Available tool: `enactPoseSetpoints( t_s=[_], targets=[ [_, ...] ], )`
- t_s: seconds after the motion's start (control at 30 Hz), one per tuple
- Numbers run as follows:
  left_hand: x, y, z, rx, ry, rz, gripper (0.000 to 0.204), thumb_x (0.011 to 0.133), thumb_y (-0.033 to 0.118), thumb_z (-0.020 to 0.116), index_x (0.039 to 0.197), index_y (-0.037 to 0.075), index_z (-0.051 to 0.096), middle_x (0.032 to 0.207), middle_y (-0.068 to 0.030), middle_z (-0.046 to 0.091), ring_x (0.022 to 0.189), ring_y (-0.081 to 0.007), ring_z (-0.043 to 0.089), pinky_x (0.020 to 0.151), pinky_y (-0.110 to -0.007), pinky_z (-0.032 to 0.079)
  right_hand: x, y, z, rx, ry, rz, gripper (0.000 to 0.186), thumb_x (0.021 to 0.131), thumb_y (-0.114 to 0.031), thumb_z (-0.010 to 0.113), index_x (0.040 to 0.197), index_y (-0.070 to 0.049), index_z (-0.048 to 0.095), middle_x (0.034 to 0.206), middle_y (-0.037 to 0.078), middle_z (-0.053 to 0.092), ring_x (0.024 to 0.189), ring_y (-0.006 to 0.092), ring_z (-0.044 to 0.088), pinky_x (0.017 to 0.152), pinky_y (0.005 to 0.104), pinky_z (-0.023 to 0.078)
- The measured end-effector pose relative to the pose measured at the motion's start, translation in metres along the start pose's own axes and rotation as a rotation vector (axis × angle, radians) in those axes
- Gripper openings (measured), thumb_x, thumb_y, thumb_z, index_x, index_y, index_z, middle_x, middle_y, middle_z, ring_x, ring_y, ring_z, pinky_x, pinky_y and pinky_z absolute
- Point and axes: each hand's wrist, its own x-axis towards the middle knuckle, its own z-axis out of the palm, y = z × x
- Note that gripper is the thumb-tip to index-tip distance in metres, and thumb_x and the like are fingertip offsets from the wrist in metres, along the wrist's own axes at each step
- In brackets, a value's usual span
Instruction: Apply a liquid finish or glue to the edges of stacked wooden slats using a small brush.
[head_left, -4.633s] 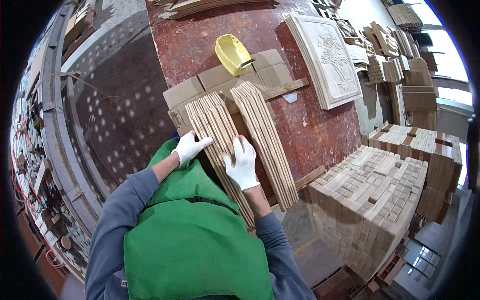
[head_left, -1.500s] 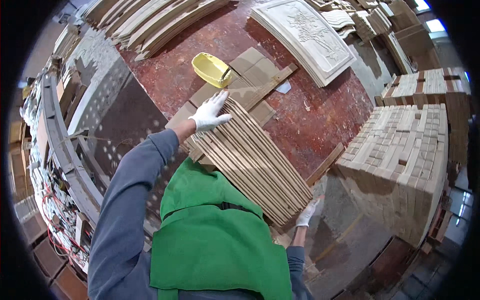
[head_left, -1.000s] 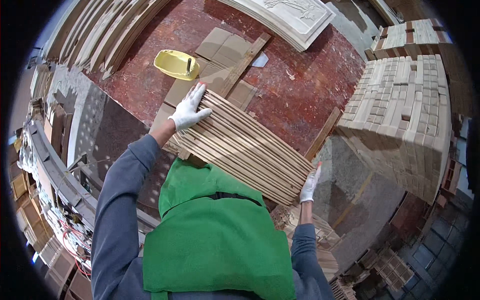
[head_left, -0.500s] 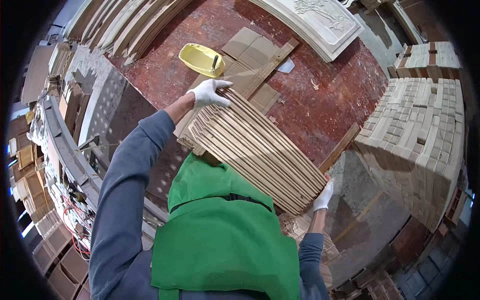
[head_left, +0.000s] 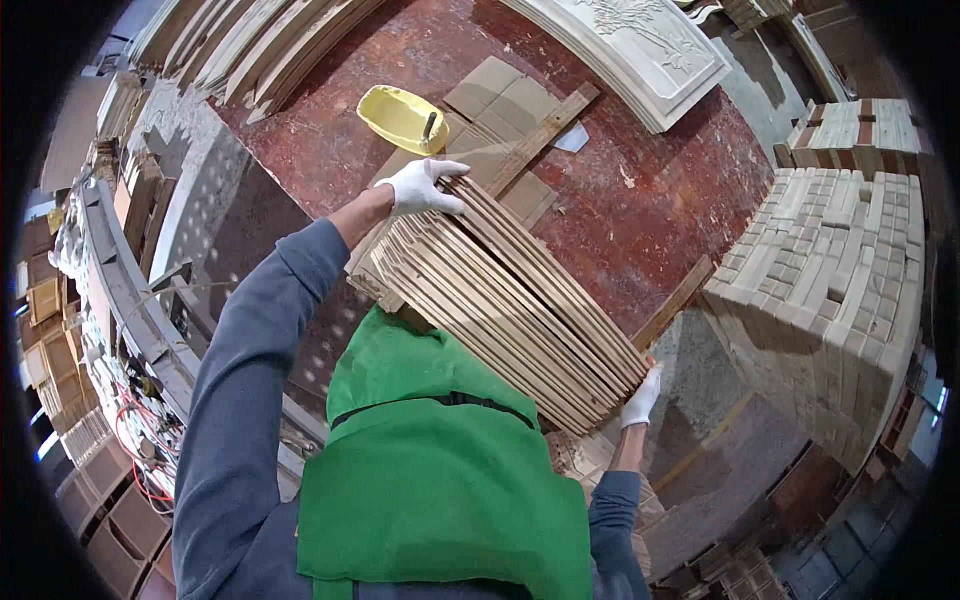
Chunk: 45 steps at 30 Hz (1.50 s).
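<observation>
A row of thin wooden boards (head_left: 500,310) stands on edge, packed side by side, slanting from upper left to lower right in front of me. My left hand (head_left: 425,188), in a white glove, grips the far-left ends of the outermost boards, thumb and fingers curled over them. At the opposite ends, my right hand (head_left: 643,397), also gloved, holds the same far boards; some of its fingers are hidden behind the wood. A dark gap separates these gripped boards from the others, which lean toward my green apron (head_left: 440,490).
On the red table (head_left: 650,220) lie a yellow tub (head_left: 400,118) with a dark handle, cardboard sheets (head_left: 500,95) and a wooden strip (head_left: 545,140). A carved white panel (head_left: 640,50) rests at the far edge. Stacked wood blocks (head_left: 810,290) stand at the right.
A gap has widened between the far boards in my hands and the rest of the row. My right hand has shifted slightly left in the view.
</observation>
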Motion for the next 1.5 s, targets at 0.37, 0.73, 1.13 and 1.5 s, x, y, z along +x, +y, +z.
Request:
enactPoseSetpoints(
  t_s=[0.37, 0.73, 1.13, 1.5],
  targets=[
    [-0.001, -0.007, -0.006, -0.152, -0.114, 0.01, 0.084, 0.066, 0.005, 0.088, 0.144, 0.004, 0.057, 0.134, -0.0076, 0.065, 0.114, -0.0205, 0.06, 0.102, -0.031, 0.05, -0.002, -0.004, 0.003, 0.034, 0.017, 0.054, 0.06, 0.111, -0.05, 0.036, 0.147, -0.003, 0.049, 0.136, 0.015, 0.06, 0.111, 0.0232, 0.067, 0.091, 0.0347, 0.057],
    [0.027, 0.015, 0.009, -0.002, 0.005, 0.043, 0.085, 0.06, 0.009, 0.086, 0.141, 0.003, 0.06, 0.123, -0.01, 0.072, 0.107, -0.0215, 0.066, 0.099, -0.031, 0.053, 0.026, -0.03, 0.0, 0.005, 0.022, -0.019, 0.06, 0.111, -0.05, 0.038, 0.143, -0.001, 0.051, 0.133, 0.015, 0.062, 0.108, 0.0231, 0.067, 0.09, 0.0339, 0.057],
    [0.034, 0.005, 0.023, -0.043, 0.108, 0.083, 0.095, 0.064, 0.007, 0.084, 0.151, 0.0, 0.046, 0.142, -0.0154, 0.059, 0.123, -0.0268, 0.059, 0.101, -0.034, 0.053, 0.035, -0.023, -0.01, -0.153, 0.042, -0.119, 0.059, 0.111, -0.049, 0.035, 0.144, -0.002, 0.05, 0.135, 0.015, 0.06, 0.111, 0.0245, 0.066, 0.091, 0.0363, 0.056],
    [-0.011, 0.006, 0.057, 0.106, 0.577, 0.33, 0.069, 0.072, 0.024, 0.08, 0.135, 0.004, 0.061, 0.131, -0.0183, 0.063, 0.115, -0.0355, 0.062, 0.1, -0.042, 0.051, 0.05, -0.028, 0.01, -0.107, 0.031, -0.153, 0.049, 0.103, -0.047, 0.049, 0.123, -0.003, 0.057, 0.121, 0.017, 0.063, 0.102, 0.0328, 0.065, 0.09, 0.0464, 0.054]
  ],
)
